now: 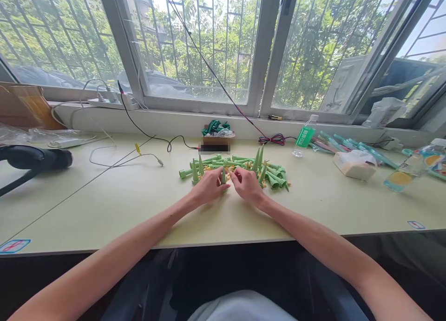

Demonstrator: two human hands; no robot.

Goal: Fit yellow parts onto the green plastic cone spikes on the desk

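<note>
pinching a green cone [223,176], long axis upright, in the left hand [208,187]; right hand [247,185] just beside, on the cone's right; whether its bunched fingertips hold anything, cannot tell.

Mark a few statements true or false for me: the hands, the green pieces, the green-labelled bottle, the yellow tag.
1. The left hand has an upright green cone between thumb and fingers. True.
2. Every other green piece stands upright. False: many green pieces lie on their sides.
3. The green-labelled bottle lies flat. False: the bottle stands upright.
4. The yellow tag is left of the green pieces. True.
</note>
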